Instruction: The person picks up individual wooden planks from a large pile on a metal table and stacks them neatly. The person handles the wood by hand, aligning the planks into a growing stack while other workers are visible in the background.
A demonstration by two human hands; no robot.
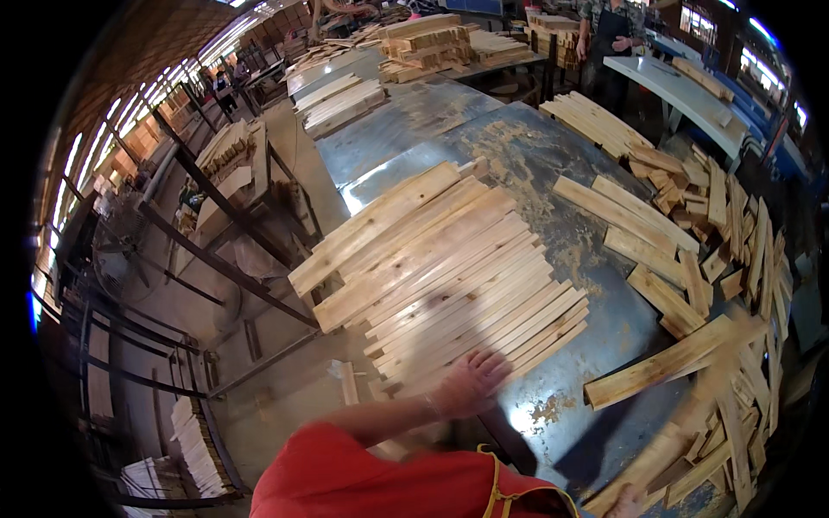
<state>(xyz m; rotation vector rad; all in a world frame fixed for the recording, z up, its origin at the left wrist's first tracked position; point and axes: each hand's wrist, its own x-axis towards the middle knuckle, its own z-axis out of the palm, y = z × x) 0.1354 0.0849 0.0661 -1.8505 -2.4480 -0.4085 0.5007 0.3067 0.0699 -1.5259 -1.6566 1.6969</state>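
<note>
Side by side across the metal table lies a row of pale wooden slats [449,276], some wider than others. Against the near edge of that row, my left hand [473,380] is open, its fingers stretched out over the last slats. At the lower right, my right hand [628,502] is closed on the near end of a wooden board [669,449]. Motion smears this board, which slants up and away to the right over a heap of loose wood pieces [743,423]. Another board [648,367] lies just left of it, its end jutting over the table.
The metal table [561,423] carries sawdust, more boards [635,211] at right and stacked slats [423,43] at the far end. Dark metal rails [216,203] stand to the left. A person in an apron [611,43] stands at far right beside a pale bench [678,91].
</note>
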